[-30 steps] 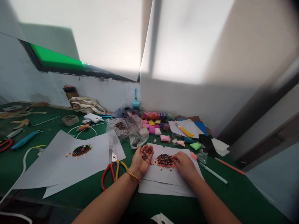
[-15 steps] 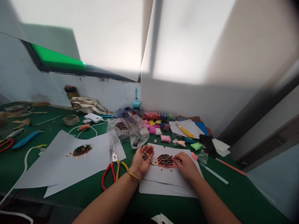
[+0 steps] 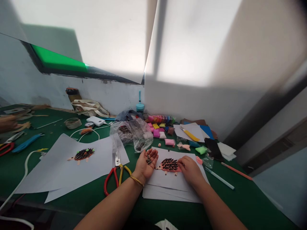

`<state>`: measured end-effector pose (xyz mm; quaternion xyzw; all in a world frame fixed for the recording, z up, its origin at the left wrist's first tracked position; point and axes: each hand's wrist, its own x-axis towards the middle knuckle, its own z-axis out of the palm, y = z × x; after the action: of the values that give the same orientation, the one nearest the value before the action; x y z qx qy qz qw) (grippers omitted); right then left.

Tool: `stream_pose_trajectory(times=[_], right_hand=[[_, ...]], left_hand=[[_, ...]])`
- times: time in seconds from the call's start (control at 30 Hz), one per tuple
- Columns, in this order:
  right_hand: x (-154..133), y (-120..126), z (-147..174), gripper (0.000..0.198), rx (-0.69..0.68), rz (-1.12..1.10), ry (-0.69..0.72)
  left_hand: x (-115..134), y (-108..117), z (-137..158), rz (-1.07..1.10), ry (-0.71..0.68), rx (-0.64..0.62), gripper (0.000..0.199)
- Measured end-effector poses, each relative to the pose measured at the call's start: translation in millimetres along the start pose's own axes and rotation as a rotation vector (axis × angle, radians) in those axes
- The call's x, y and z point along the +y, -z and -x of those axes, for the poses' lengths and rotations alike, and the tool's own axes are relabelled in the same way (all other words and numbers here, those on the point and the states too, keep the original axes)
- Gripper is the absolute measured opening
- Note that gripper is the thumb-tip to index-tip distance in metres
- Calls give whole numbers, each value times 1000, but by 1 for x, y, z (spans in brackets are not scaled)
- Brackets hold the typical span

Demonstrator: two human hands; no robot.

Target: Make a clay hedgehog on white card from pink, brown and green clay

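Note:
My left hand lies palm up, cupped, with several striped sunflower seeds in it. Just right of its fingertips is a pink clay hedgehog on white paper, its back covered with rows of dark seeds. My right hand is at the hedgehog's rear end, thumb and fingers pinched together at its edge. Whatever is between those fingertips is hidden. On another sheet to the left lies a second hedgehog, brown, with seeds and small green and orange dots.
Scissors with red and yellow handles lie by my left forearm. Behind the hands are a plastic bag of seeds, coloured clay packets and a yellow cutter. A pen lies right. Another person's hand is at far left.
My right hand has shifted slightly left against the hedgehog's rear, its fingertips closer to the seeds. My left hand keeps its place. Another person's hand has come into view at the far left.

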<state>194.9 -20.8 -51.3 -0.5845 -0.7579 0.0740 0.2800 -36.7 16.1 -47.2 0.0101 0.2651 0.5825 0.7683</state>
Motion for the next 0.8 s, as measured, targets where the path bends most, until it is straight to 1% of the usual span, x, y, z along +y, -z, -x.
stream_pose_trajectory(times=[0.13,0.23,0.3,0.4,0.47,0.53,0.67,0.73,0.8], right_hand=[[-5,5,0,18,86,-64,34],[-19,7,-2,19,139,-96,100],[-35,6,-5,18,118,-103,162],[-62,3,-12,23,36,-94,275],[-78,1,-19,28,-18,-66,302],[-89,0,-26,28,-38,-33,308],[-93,-1,-35,19,-37,14,311],[-89,1,-36,19,-17,-16,301],[-82,4,-35,21,12,-79,250]], left_hand=[[0,0,1,5,42,-71,28],[0,-4,6,5,126,-133,34],[0,-7,12,-10,205,-169,39],[0,-11,21,-49,307,-259,47],[0,-14,26,-80,354,-336,52],[0,-16,30,-103,389,-382,55],[0,-18,34,-119,412,-376,59],[0,-18,35,-124,411,-374,62],[1,-18,35,-121,411,-368,63]])
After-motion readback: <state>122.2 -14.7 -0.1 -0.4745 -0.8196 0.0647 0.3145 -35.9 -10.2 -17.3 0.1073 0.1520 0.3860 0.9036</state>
